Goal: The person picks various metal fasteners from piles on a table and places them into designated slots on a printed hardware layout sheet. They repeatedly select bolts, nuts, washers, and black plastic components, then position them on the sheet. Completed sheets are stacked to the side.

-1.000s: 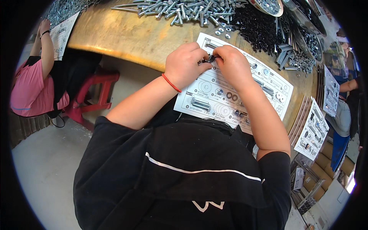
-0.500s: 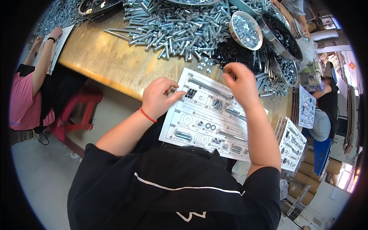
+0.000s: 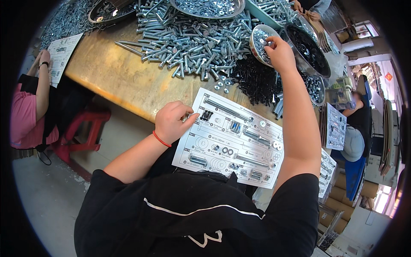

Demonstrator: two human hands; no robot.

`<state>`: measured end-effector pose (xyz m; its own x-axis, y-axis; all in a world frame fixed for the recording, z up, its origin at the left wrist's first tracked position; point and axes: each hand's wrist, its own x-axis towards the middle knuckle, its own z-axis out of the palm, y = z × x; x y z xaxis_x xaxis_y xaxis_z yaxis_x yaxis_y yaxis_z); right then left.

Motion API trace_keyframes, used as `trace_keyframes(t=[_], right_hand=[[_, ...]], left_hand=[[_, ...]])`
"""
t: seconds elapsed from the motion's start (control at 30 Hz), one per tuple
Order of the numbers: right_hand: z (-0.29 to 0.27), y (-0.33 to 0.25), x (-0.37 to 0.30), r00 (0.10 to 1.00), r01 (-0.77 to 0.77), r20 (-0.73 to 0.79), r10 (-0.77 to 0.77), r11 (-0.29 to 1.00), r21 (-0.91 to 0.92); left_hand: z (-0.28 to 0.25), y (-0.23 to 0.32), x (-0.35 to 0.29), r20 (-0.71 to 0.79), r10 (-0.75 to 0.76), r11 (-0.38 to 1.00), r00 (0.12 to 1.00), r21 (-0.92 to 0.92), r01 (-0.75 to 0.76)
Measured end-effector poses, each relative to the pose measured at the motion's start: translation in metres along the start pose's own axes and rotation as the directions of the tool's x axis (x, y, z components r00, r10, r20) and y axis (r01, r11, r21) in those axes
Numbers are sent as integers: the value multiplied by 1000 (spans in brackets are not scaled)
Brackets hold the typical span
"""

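Observation:
A white printed card (image 3: 182, 150) lies at the table's near edge, with bolts, nuts, washers and black screws (image 3: 207, 115) laid over its pictures. At its upper left edge is my left hand (image 3: 173, 122), a red cord round the wrist. Its fingers are curled in and the thumb lies over the card's edge; what they hold is hidden. My right hand (image 3: 280, 53) reaches over a white bowl (image 3: 253, 45) full of small silver washers (image 3: 260, 39). Its fingertips are pinched together at the washers, and what is between them is too small to tell.
Loose bolts (image 3: 192, 43) are heaped behind the card, beside a pile of black screws (image 3: 257, 81). A metal basin (image 3: 327, 70) of black parts stands right of the bowl. At the left, a person in pink (image 3: 32, 115) handles another card (image 3: 64, 53). A red stool (image 3: 87, 128) stands nearby.
My right hand has moved from above the card, away from me, to the washers in the bowl. My left hand stays by the card's edge. The view has shifted slightly.

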<state>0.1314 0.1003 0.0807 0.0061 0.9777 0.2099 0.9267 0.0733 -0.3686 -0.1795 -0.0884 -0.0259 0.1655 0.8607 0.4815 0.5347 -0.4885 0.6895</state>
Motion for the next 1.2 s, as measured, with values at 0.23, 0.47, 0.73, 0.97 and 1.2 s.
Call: trace_keyframes(t=[0.23,0.47,0.73,0.97,1.2], right_hand=[[3,15,8,999,2,50,-2,1000,3],[-5,0,3,998,-39,40,38,999,10],[4,19,19,995,57,84,-53,997,-49],[3,21,24,992,67,114,-61,997,-47],[-5,7,15,993,20,119,-19,1000,-3]], left_hand=[[2,2,0,-2,-5,1000,1000,18,5],[2,3,0,15,-6,999,1000,46,5],[4,3,0,19,-8,997,1000,72,6],[4,3,-1,12,-4,998,1000,65,3],[4,3,-1,12,-3,998,1000,56,2]])
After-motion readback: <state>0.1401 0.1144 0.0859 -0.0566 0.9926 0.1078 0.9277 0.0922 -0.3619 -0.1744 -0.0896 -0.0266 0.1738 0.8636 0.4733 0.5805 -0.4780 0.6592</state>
